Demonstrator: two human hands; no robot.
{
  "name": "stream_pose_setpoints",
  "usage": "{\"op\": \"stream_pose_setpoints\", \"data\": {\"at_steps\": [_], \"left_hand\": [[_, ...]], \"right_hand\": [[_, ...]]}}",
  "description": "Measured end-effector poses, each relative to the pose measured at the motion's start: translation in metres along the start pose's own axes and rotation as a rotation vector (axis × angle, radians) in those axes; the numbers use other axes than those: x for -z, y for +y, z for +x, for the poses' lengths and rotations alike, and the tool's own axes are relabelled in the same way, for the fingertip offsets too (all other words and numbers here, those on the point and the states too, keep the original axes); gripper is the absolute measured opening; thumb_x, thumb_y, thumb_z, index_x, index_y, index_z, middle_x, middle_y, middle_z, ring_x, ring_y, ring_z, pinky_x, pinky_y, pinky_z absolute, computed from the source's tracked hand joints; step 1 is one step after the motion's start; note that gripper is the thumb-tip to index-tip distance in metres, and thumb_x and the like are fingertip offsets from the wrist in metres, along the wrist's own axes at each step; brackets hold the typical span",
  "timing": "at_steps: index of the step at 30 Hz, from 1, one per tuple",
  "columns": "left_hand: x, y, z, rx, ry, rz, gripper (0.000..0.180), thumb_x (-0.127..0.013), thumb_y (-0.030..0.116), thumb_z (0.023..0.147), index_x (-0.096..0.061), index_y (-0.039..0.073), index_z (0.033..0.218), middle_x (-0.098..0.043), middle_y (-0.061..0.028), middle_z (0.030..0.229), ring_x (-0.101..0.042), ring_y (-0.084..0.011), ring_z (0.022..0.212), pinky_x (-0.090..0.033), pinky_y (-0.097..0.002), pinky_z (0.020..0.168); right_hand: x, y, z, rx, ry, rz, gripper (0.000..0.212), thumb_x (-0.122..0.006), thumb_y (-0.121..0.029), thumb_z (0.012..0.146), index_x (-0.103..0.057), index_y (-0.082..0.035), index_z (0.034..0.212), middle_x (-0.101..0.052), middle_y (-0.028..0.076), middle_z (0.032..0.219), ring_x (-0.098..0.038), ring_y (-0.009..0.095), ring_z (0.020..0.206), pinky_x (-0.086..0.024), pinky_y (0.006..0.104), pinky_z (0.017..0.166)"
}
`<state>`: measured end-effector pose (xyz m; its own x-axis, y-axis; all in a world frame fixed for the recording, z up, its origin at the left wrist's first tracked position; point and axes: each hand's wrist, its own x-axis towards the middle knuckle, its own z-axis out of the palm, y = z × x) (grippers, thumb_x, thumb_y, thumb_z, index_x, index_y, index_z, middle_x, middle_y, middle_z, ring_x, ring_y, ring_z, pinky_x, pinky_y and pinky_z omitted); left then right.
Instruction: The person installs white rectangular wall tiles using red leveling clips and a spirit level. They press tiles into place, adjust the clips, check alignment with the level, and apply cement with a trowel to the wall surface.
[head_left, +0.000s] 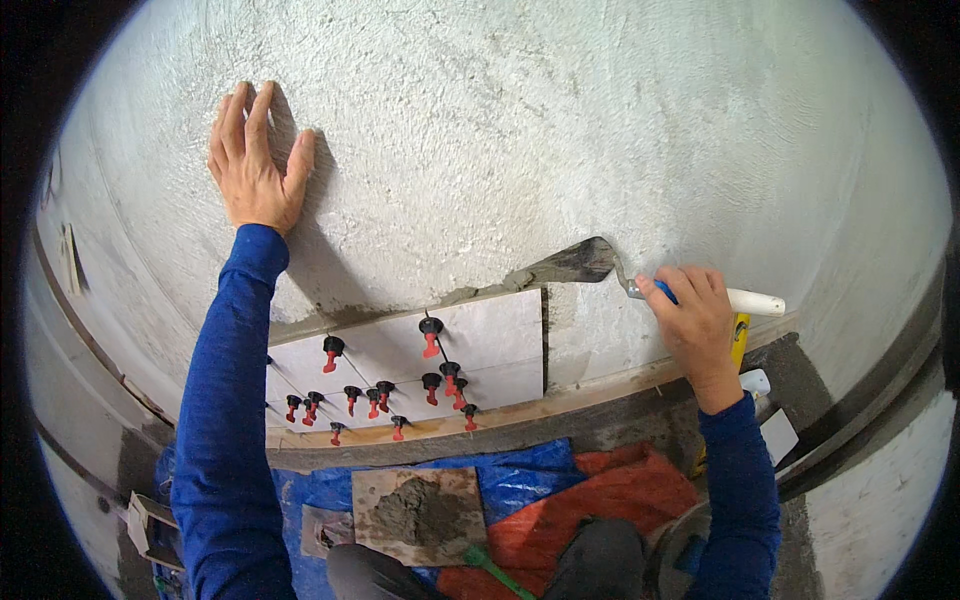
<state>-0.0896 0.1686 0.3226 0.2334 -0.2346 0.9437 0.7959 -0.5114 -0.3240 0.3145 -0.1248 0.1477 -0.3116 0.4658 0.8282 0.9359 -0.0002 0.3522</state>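
My left hand (258,165) is pressed against the rough grey-white wall (440,130), fingers spread, holding nothing. In my right hand (692,325) is a pointing trowel (588,262), gripped by its white and blue handle. The dark blade carries grey mortar and lies along the top edge of the white wall tiles (500,330), near their right end. A strip of wet mortar (465,294) runs along that top edge. Several black tile levelling clips with red T-shaped caps (431,335) sit in the joints between the tiles.
Below, a board (365,492) bears a heap of mortar (420,512), on a blue tarp (525,475) beside an orange-red sheet (610,505). A green-handled tool (495,572) lies between my knees. A yellow spirit level (740,340) leans by the right wall. A bucket (668,545) stands near my right arm.
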Motion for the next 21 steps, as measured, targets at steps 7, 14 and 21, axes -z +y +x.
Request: {"op": "stream_pose_setpoints", "data": {"at_steps": [7, 14, 21], "left_hand": [[0.0, -0.001, 0.0, -0.013, 0.01, -0.014, 0.071, -0.061, 0.06, 0.098, -0.045, 0.029, 0.16, -0.038, -0.0086, 0.166, -0.029, -0.032, 0.157, -0.02, -0.0521, 0.128], [-0.001, -0.002, 0.0, -0.034, 0.021, -0.005, 0.071, -0.062, 0.059, 0.097, -0.045, 0.029, 0.159, -0.039, -0.0085, 0.166, -0.029, -0.0311, 0.156, -0.02, -0.0512, 0.128], [-0.002, -0.001, -0.001, -0.026, 0.02, 0.028, 0.071, -0.061, 0.059, 0.097, -0.045, 0.029, 0.16, -0.038, -0.0083, 0.166, -0.029, -0.0308, 0.156, -0.021, -0.0514, 0.128]], "right_hand": [[-0.01, 0.004, -0.015, -0.039, 0.015, 0.044, 0.038, -0.07, -0.004, 0.08, -0.071, -0.015, 0.116, -0.065, 0.005, 0.103, -0.062, 0.026, 0.093, -0.047, 0.0427, 0.082], [-0.016, 0.003, -0.03, -0.059, 0.015, 0.08, 0.038, -0.07, -0.003, 0.082, -0.07, -0.015, 0.118, -0.065, 0.005, 0.101, -0.06, 0.027, 0.089, -0.045, 0.0424, 0.079], [-0.018, -0.007, -0.051, -0.17, -0.034, 0.087, 0.038, -0.072, -0.006, 0.082, -0.07, -0.015, 0.119, -0.064, 0.005, 0.102, -0.06, 0.028, 0.092, -0.044, 0.0432, 0.081]]}}
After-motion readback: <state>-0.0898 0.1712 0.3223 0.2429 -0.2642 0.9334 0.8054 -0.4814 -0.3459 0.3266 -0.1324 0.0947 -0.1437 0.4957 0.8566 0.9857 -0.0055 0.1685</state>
